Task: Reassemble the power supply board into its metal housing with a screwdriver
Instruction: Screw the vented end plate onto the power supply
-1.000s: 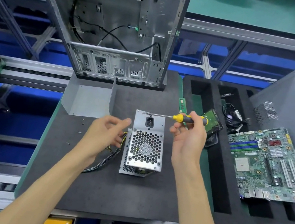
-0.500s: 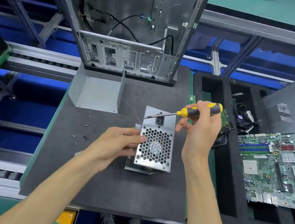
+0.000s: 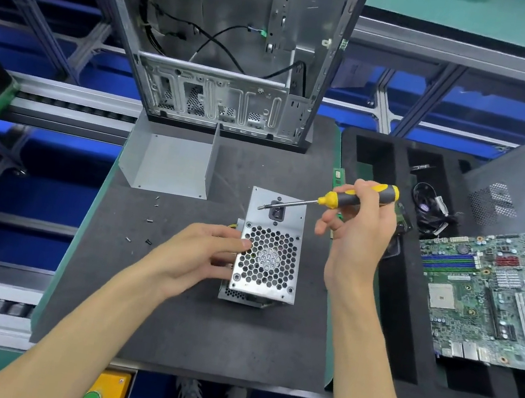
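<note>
Since the earlier frames: left hand point(image 3: 199, 254) has come onto the housing's left side; screwdriver tip has dropped from level to tilted down-left over the top plate.

Open grey steel computer case point(image 3: 223, 53) stands upright at the far edge of the dark foam-topped table point(image 3: 197, 333). Black foam tray point(image 3: 406, 327) to the right carries a green motherboard point(image 3: 488, 295). Bent grey sheet-metal cover point(image 3: 170, 162) lies just in front of the case.

Silver perforated metal power supply housing point(image 3: 268, 248) sits mid-table, honeycomb fan grille facing up; board inside not visible, coloured wires show at its left edge.

Left hand: fingers curled against the housing's left wall, thumb laid on the grille edge, steadying it. Right hand point(image 3: 357, 235): wrapped round the yellow-and-black screwdriver point(image 3: 333, 200), which carries a small screw at its tip above the far-left part of the plate, near the black power socket point(image 3: 276, 208).

Small dark loose screws point(image 3: 151, 215) lie scattered on the table left of the housing.

Risks, judged: the screw could drop off the tip before reaching its hole and roll among the loose ones or fall through the grille; an angled shaft could cross-thread; a loose left-hand hold would let the housing shift under driving pressure.
</note>
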A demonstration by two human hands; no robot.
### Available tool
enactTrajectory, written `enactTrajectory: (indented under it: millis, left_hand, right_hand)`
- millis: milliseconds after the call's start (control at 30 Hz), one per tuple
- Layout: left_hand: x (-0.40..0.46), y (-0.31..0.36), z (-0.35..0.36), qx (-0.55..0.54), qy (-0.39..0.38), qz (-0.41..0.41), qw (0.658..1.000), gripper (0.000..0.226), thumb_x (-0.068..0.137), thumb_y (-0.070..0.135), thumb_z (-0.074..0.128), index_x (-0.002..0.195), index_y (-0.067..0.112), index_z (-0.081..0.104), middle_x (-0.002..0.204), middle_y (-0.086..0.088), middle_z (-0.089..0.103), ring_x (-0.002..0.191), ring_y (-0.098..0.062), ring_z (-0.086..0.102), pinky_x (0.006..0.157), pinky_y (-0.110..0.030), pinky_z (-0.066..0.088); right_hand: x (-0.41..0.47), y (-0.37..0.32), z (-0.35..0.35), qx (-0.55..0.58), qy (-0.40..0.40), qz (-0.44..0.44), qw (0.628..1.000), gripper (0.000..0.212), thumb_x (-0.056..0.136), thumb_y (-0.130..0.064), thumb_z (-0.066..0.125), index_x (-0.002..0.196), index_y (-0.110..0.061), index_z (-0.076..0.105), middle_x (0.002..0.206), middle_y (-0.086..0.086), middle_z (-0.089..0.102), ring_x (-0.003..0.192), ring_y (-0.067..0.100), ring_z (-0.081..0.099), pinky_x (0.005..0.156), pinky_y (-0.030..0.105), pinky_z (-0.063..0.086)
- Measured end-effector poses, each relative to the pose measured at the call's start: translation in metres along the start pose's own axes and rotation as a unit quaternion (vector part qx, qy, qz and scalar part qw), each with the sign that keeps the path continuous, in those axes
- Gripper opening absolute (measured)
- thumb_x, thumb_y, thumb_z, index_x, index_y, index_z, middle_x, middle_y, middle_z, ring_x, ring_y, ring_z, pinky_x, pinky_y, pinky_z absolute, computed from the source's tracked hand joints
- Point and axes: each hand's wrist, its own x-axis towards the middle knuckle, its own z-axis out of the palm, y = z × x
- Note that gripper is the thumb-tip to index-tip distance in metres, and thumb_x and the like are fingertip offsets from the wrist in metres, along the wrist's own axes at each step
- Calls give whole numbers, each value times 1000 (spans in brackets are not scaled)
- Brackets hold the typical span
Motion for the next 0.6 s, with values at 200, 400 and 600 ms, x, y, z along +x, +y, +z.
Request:
enactTrajectory:
  millis: [200,400,600]
  left_hand:
    - [5,-3,7,-87,-24,-42,995,42,85,10,70,122,-6,65,125,-25,67,100,-31,70,79,-47,60]
    - [9,-9,7,-119,-54,-10,991,38,87,7,65,125,1,68,138,-28,55,117,-37,52,92,-52,56]
    - [5,-11,12,-82,-53,29,995,37,90,10,63,126,6,68,130,-20,66,117,-33,63,91,-46,57]
  right_hand:
    - [3,6,-2,78,23,93,992,17,102,-10,51,85,-10,51,68,3,64,45,15,48,39,23,39]
    - [4,21,-3,120,23,155,980,11,102,-13,53,93,-7,52,68,2,64,46,13,50,39,23,39]
    - [1,33,-1,147,28,185,971,14,101,-13,55,88,-10,53,68,2,64,44,13,49,38,23,38]
